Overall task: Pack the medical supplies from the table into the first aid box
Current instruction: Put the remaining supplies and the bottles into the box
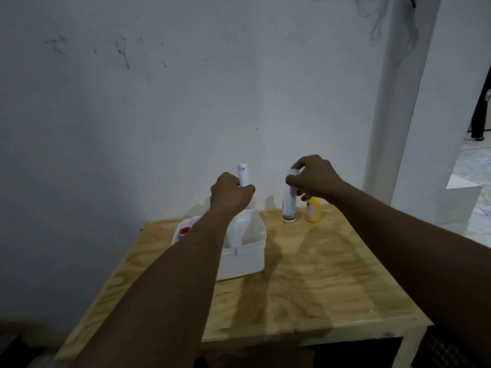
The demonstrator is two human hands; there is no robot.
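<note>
A white first aid box point(247, 257) stands open on the wooden table point(305, 288), its lid point(183, 229) with a red mark lying behind it to the left. My left hand point(229, 195) is shut on a white tube point(243, 173) held upright above the box. My right hand point(314, 177) grips the top of a white bottle with a green band point(289, 205) that stands at the table's far edge. A yellow bottle point(313, 209) stands just right of it, partly hidden by my right hand.
A white wall runs close behind the table. A white pillar point(393, 115) rises at the back right, with a doorway and pale floor point(473, 166) beyond it. A dark opening shows under the table's front edge.
</note>
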